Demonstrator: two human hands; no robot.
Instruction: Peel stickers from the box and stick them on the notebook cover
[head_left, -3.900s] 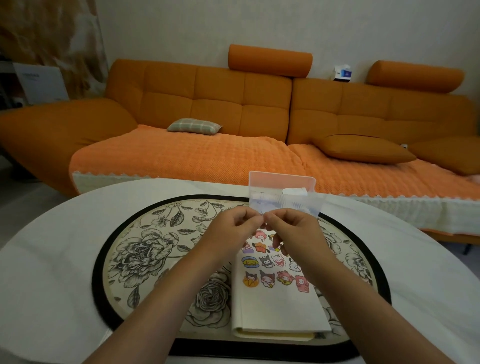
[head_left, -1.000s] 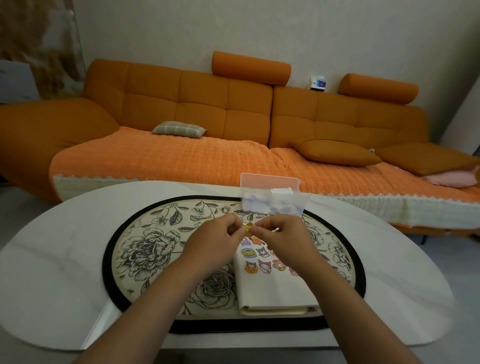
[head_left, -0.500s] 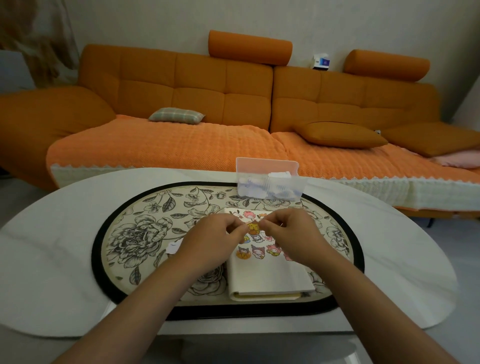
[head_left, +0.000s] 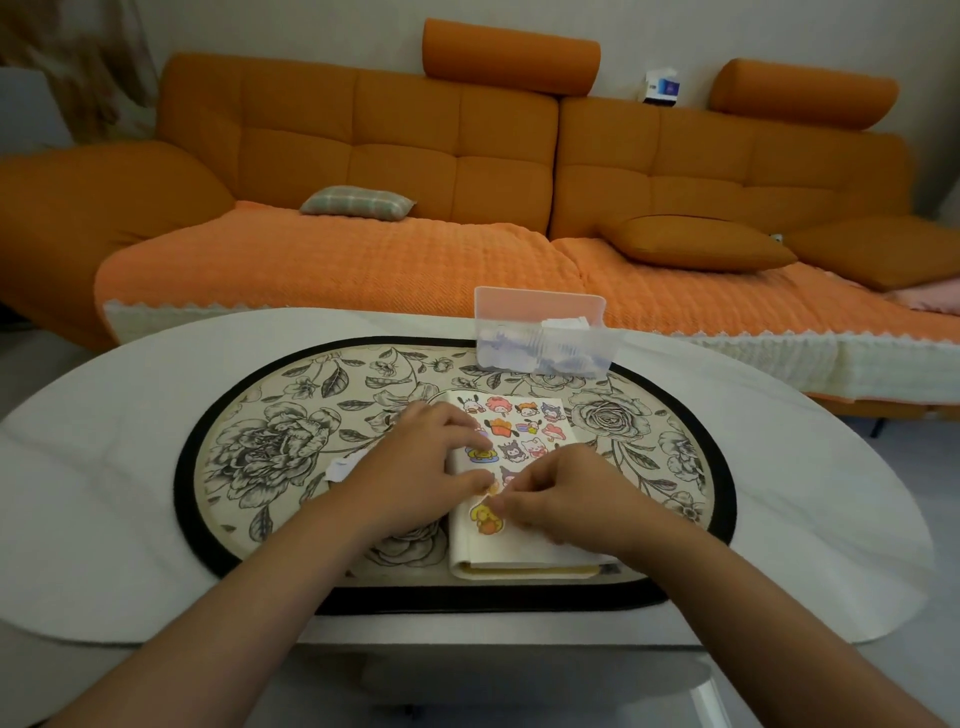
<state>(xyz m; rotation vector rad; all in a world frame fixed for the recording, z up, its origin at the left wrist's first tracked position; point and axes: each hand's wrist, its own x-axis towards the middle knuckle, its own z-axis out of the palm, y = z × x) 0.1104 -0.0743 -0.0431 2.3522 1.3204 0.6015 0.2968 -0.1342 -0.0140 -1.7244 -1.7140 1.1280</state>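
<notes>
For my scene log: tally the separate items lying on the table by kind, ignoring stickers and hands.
Notebook: 1
Sticker box: 1
Floral placemat: 1
Paper scrap: 1
Total: 4

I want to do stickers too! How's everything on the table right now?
notebook, closed, flat on the mat.
box, open, lid up.
yellow sticker, lying on the notebook.
left hand, flat, pressing the notebook.
right hand, fingertips at the yellow sticker; pinching or pressing unclear.
</notes>
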